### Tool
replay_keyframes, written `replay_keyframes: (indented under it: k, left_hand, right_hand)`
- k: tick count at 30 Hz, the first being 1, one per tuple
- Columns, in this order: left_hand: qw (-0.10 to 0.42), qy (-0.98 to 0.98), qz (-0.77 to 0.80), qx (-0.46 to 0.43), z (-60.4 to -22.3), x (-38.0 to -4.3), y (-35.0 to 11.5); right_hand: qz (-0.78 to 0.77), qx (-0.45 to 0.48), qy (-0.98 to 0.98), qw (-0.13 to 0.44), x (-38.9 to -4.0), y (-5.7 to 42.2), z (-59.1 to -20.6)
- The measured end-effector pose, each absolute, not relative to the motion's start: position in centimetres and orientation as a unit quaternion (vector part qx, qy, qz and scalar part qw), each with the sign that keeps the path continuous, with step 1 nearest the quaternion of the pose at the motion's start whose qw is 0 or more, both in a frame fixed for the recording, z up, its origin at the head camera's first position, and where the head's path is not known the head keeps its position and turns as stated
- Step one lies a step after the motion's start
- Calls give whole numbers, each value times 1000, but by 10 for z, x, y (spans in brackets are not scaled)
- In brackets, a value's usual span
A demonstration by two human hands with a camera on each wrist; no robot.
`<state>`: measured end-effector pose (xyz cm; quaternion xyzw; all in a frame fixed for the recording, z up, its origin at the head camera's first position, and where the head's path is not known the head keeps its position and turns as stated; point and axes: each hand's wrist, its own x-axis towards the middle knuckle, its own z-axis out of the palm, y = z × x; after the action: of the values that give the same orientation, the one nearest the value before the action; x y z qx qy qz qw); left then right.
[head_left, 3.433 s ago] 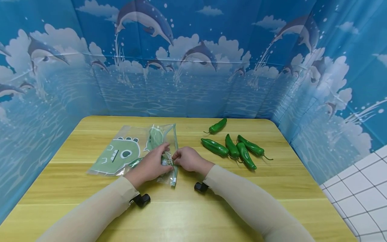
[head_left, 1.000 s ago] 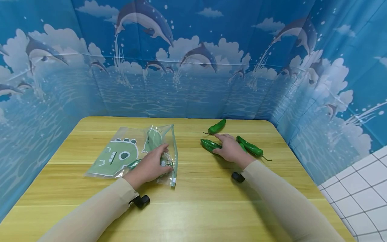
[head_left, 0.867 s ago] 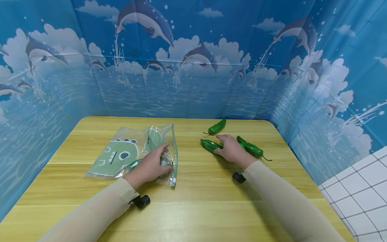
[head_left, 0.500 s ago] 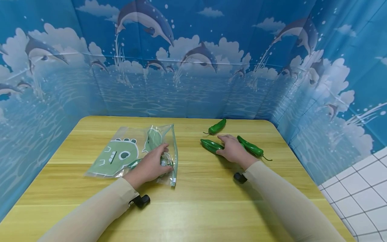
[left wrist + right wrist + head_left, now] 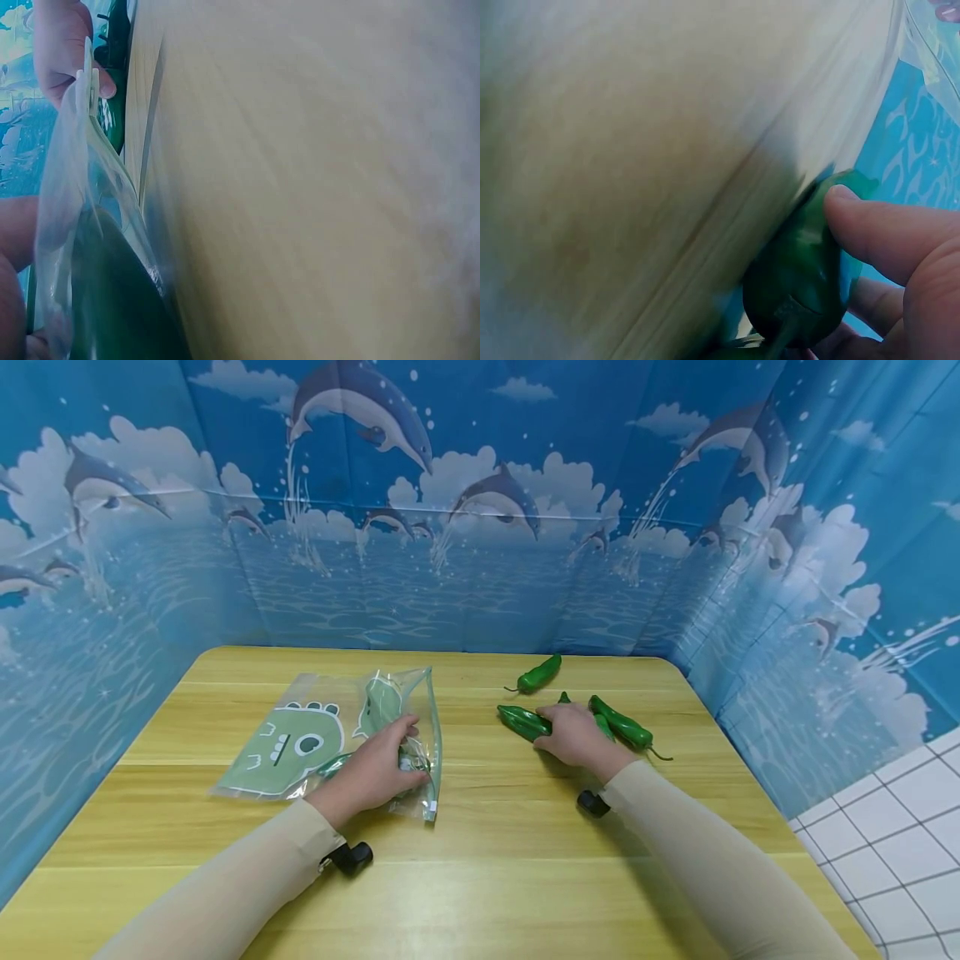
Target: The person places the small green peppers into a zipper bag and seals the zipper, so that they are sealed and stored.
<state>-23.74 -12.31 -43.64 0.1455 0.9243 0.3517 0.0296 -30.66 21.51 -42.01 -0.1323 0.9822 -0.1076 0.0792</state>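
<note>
My left hand (image 5: pixel 371 772) holds a clear zip bag (image 5: pixel 433 718) with a green cartoon print near its mouth, fingers and thumb spread around it. A green pepper (image 5: pixel 112 292) shows inside the bag in the left wrist view. My right hand (image 5: pixel 581 743) grips a long green pepper (image 5: pixel 522 722) lying on the table. In the right wrist view the thumb presses one side of that pepper (image 5: pixel 799 277), with fingers curled on the far side. The right hand partly covers other peppers behind it.
One green pepper (image 5: pixel 539 675) lies alone toward the back of the wooden table (image 5: pixel 480 893). Another pepper (image 5: pixel 624 724) rests right of my right hand, stem toward the right. A blue dolphin-print curtain (image 5: pixel 465 585) surrounds the table's back and sides.
My right hand has left the bag's mouth, moved right to the peppers, and its fingers have drawn in around the leftmost one of the group. The left hand stays on the bag.
</note>
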Motion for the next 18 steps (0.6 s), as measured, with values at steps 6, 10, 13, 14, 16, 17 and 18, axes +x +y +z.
replay_keyframes:
  k: [6,10,13,14,16,17,18]
  left_hand:
    - [32,924,352,144,-437,-238,-123]
    - [34,924,352,143,-437,-238,-123]
    - [33,924,351,145,-438,-238,-124]
    - [32,924,351,146,-438,-238,-124]
    - [31,924,350,147,-438,-239,-124]
    - [30,924,350,148,-438,-239,-124]
    - [30,924,351,148,-438,-239,-124]
  right_hand:
    - [-108,-123,983,88,-307,211,-424]
    - [-103,-122,983,91,-307,209,-425]
    - [-105,-125,982,92,-307,208,-425]
    - [-105,-126,982,92,-307,208,-425]
    - [-102,-127,982,91,-307,207,-425]
    - [-102,-127,983,91,-307,207,-426]
    - [-99,-126,983,90,-307,207,-425]
